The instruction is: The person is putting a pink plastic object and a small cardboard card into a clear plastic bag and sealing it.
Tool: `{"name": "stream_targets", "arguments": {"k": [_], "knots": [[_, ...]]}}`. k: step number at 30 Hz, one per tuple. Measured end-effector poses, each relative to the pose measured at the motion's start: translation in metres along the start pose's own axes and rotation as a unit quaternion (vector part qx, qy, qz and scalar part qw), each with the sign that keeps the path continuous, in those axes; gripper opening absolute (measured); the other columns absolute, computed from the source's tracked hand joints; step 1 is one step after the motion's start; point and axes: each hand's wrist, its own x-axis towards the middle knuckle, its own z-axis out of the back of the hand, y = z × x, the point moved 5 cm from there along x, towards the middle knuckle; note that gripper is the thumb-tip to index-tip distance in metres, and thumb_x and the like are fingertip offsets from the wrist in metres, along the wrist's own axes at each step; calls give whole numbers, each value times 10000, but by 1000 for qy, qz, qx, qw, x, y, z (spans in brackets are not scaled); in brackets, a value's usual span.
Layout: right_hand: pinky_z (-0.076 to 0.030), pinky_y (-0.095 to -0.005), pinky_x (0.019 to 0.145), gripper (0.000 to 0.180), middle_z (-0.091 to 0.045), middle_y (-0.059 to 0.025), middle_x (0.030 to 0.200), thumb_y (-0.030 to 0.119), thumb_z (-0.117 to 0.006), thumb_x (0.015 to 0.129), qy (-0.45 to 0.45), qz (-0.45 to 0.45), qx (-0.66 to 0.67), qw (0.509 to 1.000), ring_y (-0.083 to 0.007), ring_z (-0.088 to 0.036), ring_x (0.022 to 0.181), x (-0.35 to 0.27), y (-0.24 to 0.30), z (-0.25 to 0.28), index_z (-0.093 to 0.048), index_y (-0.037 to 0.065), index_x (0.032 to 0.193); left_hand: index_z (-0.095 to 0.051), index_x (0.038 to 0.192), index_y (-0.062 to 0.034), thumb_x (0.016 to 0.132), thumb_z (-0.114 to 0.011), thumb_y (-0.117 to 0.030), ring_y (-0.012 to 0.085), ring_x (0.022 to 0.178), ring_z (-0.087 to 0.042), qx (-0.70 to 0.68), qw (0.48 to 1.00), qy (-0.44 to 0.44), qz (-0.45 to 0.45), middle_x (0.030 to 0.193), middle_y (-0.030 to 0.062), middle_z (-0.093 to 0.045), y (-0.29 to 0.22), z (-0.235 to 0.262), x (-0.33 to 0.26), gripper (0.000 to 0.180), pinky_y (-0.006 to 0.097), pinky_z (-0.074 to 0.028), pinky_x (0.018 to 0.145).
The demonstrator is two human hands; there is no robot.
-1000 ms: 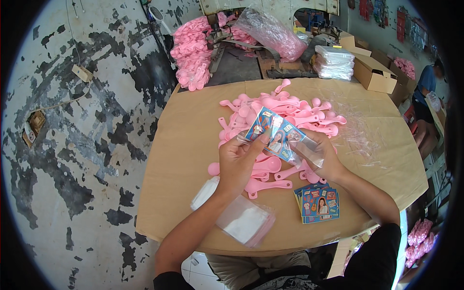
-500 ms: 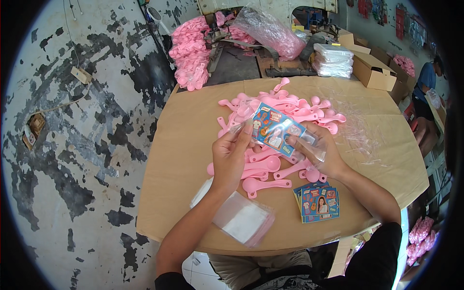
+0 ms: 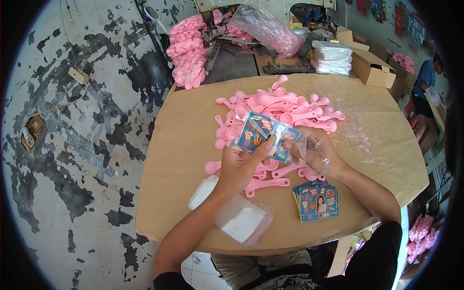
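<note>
My left hand (image 3: 240, 166) and my right hand (image 3: 315, 152) together hold a clear plastic bag with a blue printed card (image 3: 263, 136) inside it, lifted a little above the brown table (image 3: 183, 145). The left thumb presses on the card's lower edge. The right fingers pinch the bag's right end. Under and beyond the hands lies a heap of pink plastic spoons (image 3: 285, 108). A small stack of blue printed cards (image 3: 316, 201) lies near the table's front edge, just under my right forearm. A stack of clear bags (image 3: 239, 220) lies under my left forearm.
Crumpled clear film (image 3: 360, 128) lies on the table's right. Behind the table are piles of pink parts (image 3: 186, 50), a big clear sack (image 3: 268, 24), stacked white packets (image 3: 331, 57) and a cardboard box (image 3: 372, 67). A person in blue (image 3: 425, 77) sits at far right.
The bagged card has been turned flatter and brought slightly lower between my hands. My right hand has shifted along the bag's right end.
</note>
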Motion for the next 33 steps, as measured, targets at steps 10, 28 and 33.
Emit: {"name": "stream_targets", "arguments": {"k": [10,28,33], "knots": [[-515,-262,556,341,-592,-42,831,377,-607,940,96,31,27,995,-87,-589,721,-2,-20,0,-563,40,905,-555,1188,-43,803,-774,-102,96,966,-606,69,997,23,38,1065,13,-626,1,-8,-9,447,273,-538,771],[-504,-345,786,232,-650,-62,918,166,-722,799,217,190,-495,819,-211,-611,861,-1,8,30,-696,86,1016,-455,1241,-80,888,-550,19,317,1237,-535,-131,989,-47,-46,1305,176,-555,-7,26,18,379,419,-409,1056],[-477,-397,867,245,-627,-60,996,150,-737,758,222,192,-597,747,-247,-567,1010,-1,-17,22,-705,100,996,-474,1188,-90,888,-564,1,319,1221,-547,-159,986,-32,-43,1263,174,-580,2,26,18,326,428,-411,1054]]}}
